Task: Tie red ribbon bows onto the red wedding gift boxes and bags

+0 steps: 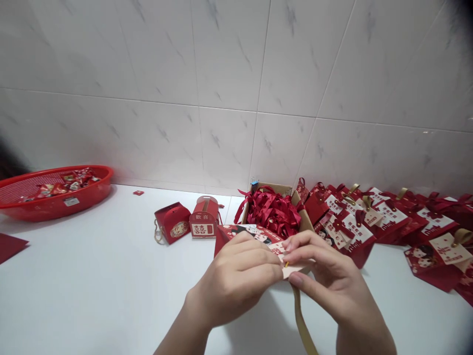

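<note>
My left hand (236, 281) and my right hand (325, 276) meet low in the middle of the view, both pinched on a small cream paper tag (291, 268). A tan ribbon (305, 325) hangs down from the tag between my wrists. Just behind my fingers stands a red gift box (242, 231) with a printed cartoon picture, partly hidden by my left hand. The fingers of both hands are closed around the tag's edge.
A cardboard box (301, 207) full of red ribbons (271, 209) sits behind the hands. Several finished red gift boxes with tags (369, 219) crowd the right. Two small red boxes (188, 222) stand left of centre. A red basket (55, 190) with wrapped sweets is far left.
</note>
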Tool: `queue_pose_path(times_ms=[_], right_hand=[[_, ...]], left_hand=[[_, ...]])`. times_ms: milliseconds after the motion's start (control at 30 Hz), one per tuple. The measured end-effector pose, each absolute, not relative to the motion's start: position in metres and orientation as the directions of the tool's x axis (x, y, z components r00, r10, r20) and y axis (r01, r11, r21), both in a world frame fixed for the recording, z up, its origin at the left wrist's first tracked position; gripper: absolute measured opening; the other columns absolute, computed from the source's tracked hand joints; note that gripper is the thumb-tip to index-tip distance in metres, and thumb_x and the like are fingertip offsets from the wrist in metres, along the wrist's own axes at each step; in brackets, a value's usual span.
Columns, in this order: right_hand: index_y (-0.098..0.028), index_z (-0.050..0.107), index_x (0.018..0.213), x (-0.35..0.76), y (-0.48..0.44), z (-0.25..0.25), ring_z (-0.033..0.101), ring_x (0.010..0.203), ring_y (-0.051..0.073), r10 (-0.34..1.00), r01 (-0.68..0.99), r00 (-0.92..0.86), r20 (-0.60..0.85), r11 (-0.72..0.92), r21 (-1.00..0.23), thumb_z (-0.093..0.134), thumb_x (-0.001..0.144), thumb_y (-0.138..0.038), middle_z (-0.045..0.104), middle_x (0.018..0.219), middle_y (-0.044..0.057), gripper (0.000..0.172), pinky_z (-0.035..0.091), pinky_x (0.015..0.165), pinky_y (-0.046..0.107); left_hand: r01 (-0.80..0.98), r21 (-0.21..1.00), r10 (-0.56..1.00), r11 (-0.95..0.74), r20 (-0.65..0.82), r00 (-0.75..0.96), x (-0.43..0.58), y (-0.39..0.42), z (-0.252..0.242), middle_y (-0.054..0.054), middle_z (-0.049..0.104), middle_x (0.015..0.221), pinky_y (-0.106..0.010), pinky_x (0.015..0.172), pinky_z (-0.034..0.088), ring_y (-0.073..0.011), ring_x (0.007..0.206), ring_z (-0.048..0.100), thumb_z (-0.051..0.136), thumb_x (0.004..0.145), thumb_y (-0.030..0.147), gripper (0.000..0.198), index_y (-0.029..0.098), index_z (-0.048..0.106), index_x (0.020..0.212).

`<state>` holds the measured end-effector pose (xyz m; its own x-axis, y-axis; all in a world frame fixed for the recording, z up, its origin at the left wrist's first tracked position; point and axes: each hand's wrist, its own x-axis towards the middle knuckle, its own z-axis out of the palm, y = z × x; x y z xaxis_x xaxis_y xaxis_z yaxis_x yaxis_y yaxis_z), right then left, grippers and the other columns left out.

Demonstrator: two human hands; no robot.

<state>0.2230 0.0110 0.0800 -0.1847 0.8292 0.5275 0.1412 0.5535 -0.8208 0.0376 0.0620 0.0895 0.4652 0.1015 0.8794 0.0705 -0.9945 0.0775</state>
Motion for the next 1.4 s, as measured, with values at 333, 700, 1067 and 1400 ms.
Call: queue_pose_path(times_ms=[333,700,1067,1400], right_hand=[[-0.026,0.069,0.090,0.221,0.010,0.077,0.058,0.096,0.018,0.808,0.209,-0.117,0.577,0.588,-0.781,0.065,0.081,-0.015,0.057,0.094,0.005,0.015,0.054,0.077,0.025],[-0.030,0.064,0.113,0.236,0.019,0.078,0.058,0.106,0.021,0.679,0.317,-0.107,0.726,0.716,-0.622,0.054,0.085,-0.006,0.062,0.109,0.006,0.038,0.053,0.086,0.034],[-0.023,0.060,0.073,0.237,0.018,0.075,0.057,0.077,0.022,0.383,0.444,-0.219,0.897,0.858,-0.258,0.072,0.071,-0.015,0.062,0.078,0.003,0.014,0.048,0.072,0.042],[-0.022,0.053,0.132,0.226,0.021,0.067,0.059,0.085,0.023,0.317,0.477,-0.073,0.945,0.844,-0.246,0.055,0.078,0.000,0.062,0.091,0.008,0.058,0.050,0.069,0.039]], left_hand=[[0.052,0.101,0.114,-0.994,0.887,0.448,0.040,0.062,0.090,-0.002,0.070,0.074,-0.027,0.064,0.040,-0.0116,0.065,0.062,0.054,0.084,0.003,0.014,0.015,0.058,0.077],[0.058,0.209,0.217,-0.976,0.922,0.321,0.035,0.063,0.095,-0.002,0.068,0.069,-0.028,0.065,0.047,-0.0124,0.065,0.064,0.063,0.077,0.001,0.014,0.015,0.059,0.078],[0.111,0.568,0.576,-0.815,0.815,0.061,0.033,0.060,0.097,0.000,0.068,0.067,-0.018,0.050,0.054,-0.0110,0.059,0.064,0.072,0.070,0.008,0.012,0.015,0.063,0.071],[0.081,0.685,0.685,-0.724,0.698,0.208,0.036,0.056,0.096,0.000,0.068,0.065,-0.021,0.054,0.055,-0.0122,0.060,0.065,0.076,0.069,0.014,0.013,0.016,0.063,0.069]])
